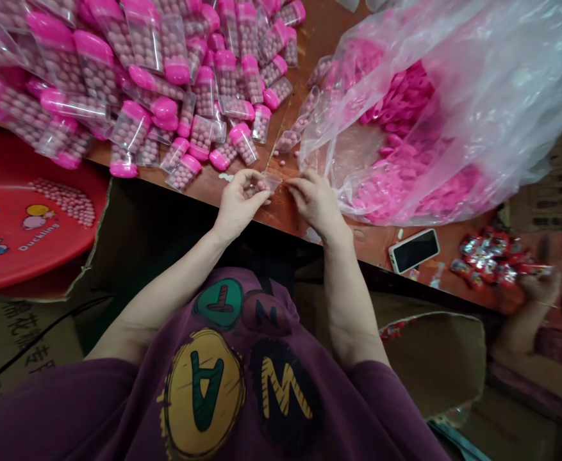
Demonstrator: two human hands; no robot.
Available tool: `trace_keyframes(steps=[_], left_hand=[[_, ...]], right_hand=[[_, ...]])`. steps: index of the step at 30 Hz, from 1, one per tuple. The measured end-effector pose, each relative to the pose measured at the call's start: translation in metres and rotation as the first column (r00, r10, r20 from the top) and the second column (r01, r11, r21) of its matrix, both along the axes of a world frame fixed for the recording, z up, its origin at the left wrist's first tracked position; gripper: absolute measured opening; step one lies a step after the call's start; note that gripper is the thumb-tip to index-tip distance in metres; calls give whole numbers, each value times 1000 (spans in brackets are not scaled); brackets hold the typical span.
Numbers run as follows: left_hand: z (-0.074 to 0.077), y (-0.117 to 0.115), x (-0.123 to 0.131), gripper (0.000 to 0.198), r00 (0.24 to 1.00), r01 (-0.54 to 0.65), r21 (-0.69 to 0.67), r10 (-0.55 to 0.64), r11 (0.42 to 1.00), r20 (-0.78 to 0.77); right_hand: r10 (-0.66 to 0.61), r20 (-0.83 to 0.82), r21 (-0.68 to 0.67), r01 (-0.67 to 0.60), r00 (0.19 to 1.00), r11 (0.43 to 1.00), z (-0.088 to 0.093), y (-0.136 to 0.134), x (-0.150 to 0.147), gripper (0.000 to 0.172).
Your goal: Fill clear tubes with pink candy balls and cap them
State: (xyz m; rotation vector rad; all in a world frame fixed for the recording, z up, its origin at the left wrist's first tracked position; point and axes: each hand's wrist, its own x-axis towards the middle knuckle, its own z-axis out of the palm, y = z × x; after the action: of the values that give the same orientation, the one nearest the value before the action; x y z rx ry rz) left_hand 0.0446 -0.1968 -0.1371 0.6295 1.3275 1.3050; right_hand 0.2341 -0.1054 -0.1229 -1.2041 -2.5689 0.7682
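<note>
My left hand [238, 203] is closed around a small clear container [272, 182] with a few pink beads in it, near the table's front edge. Just right of it, my right hand [315, 200] has its thumb and fingertips pressed together close above the table; whatever they hold is too small to make out. A few loose pink beads [281, 162] lie on the table beyond my hands. Behind my left hand is a large pile of bead-filled clear containers with pink caps [204, 89]. Pink caps [408, 96] fill an open clear plastic bag [496, 96] at the right.
Unlidded containers [290, 137] with beads lie between pile and bag. A red basin [2, 218] holding beads stands at the left. A phone [414, 250] and red-wrapped items [492, 256] lie on the table [371, 246] at the right, beside another person's hand [543, 285]. Cardboard boxes stand below.
</note>
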Motion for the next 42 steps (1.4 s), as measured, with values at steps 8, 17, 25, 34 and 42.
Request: trace_keyframes(steps=[8, 17, 25, 34, 42], left_hand=[[-1, 1, -3, 31, 992, 83, -16, -81, 996, 100], [1, 2, -2, 26, 988, 149, -43, -146, 988, 57], [-2, 2, 0, 28, 989, 111, -23, -108, 994, 100], [3, -3, 1, 25, 974, -16, 33, 8, 999, 228], [-3, -4, 1, 28, 978, -29, 22, 24, 999, 206]], right_hand=[[-6, -14, 89, 7, 1000, 996, -15, -8, 7, 28], [-141, -278, 18, 152, 950, 988, 17, -22, -32, 27], [-74, -358, 60, 102, 931, 993, 17, -26, -36, 36], [-232, -172, 119, 254, 957, 960, -27, 15, -49, 28], [-274, -311, 15, 294, 910, 956, -15, 9, -48, 21]])
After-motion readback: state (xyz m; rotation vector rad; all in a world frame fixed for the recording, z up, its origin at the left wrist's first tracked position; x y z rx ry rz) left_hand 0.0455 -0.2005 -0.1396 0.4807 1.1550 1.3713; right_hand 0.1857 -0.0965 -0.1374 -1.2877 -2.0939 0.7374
